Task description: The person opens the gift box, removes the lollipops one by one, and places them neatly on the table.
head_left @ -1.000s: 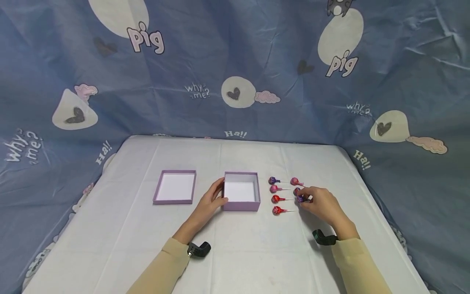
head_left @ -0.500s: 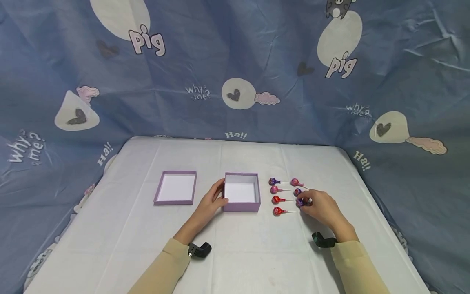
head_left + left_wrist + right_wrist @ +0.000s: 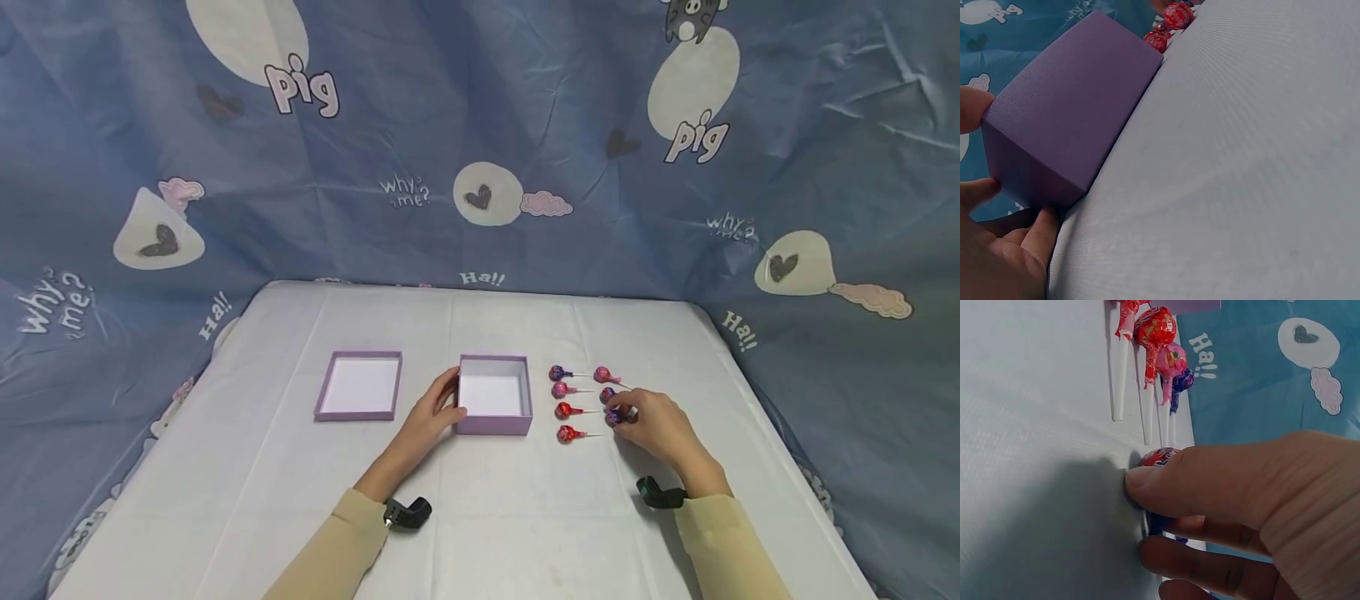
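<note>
My left hand (image 3: 429, 417) holds the left side of an open purple box (image 3: 493, 425) with a white inside. In the left wrist view the thumb lies at the box's upper edge and the fingers touch its side wall. My right hand (image 3: 660, 425) pinches a lollipop (image 3: 614, 417) in a dark purple wrapper, low over the cloth; fingers hide its stick. Just beyond lie another purple lollipop (image 3: 607, 395) and a pink lollipop (image 3: 603, 374). Nearer the box, a column holds a purple lollipop (image 3: 556, 373), a pink lollipop (image 3: 560, 389) and two red lollipops (image 3: 564, 410).
A shallow purple box lid (image 3: 358, 415) lies inside up, left of the box. White cloth (image 3: 495, 533) covers the table. A blue printed curtain (image 3: 390, 108) hangs behind and at the sides. Each wrist carries a small black camera (image 3: 408, 512).
My right hand has shifted slightly towards me, with its fingers round the front purple lollipop, and the purple one beyond shows more. My left hand stays at the box.
</note>
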Demonstrator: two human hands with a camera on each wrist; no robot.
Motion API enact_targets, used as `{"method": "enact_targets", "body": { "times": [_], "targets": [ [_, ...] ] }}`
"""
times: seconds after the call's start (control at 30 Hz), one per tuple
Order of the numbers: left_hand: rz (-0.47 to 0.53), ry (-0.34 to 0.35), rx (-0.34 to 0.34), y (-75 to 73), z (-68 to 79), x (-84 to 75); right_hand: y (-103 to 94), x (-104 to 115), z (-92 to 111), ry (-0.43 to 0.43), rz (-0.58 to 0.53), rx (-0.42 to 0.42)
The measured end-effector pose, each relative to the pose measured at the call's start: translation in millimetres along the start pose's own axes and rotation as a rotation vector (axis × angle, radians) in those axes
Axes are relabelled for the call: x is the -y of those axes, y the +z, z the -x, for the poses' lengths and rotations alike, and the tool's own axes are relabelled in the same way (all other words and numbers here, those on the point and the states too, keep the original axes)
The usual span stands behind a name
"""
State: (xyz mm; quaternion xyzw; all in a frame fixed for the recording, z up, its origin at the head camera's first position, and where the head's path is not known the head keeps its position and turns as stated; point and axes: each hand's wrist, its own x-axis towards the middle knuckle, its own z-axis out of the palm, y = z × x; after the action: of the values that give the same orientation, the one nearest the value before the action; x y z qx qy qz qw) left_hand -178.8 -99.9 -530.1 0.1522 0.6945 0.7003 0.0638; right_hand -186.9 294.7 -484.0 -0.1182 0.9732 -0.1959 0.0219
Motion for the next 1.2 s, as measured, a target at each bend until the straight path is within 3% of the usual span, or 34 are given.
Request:
{"method": "enact_targets", "body": {
  "times": [0.37, 0.67, 0.9, 1.07, 1.2],
  "targets": [
    [0.054, -0.005, 0.011, 3.6, 1.1, 6.1, -17.1, -1, 5, 0.001, -0.015, -0.032],
    [0.024, 0.001, 0.002, 7.0, -2.4, 3.9, -31.8, 5, 7, 0.025, -0.018, -0.089],
    [0.016, -0.001, -0.002, 5.0, 0.8, 5.3, -30.3, 14, 8, -0.033, -0.032, -0.156],
    [0.036, 0.052, 0.011, 4.7, 2.1, 4.6, -29.1, 23, 9, -0.078, -0.021, -0.215],
    [0.004, 0.078, -0.031, 3.3, 5.0, -0.9, -25.8, 32, 11, -0.101, -0.03, -0.23]
  ]
}}
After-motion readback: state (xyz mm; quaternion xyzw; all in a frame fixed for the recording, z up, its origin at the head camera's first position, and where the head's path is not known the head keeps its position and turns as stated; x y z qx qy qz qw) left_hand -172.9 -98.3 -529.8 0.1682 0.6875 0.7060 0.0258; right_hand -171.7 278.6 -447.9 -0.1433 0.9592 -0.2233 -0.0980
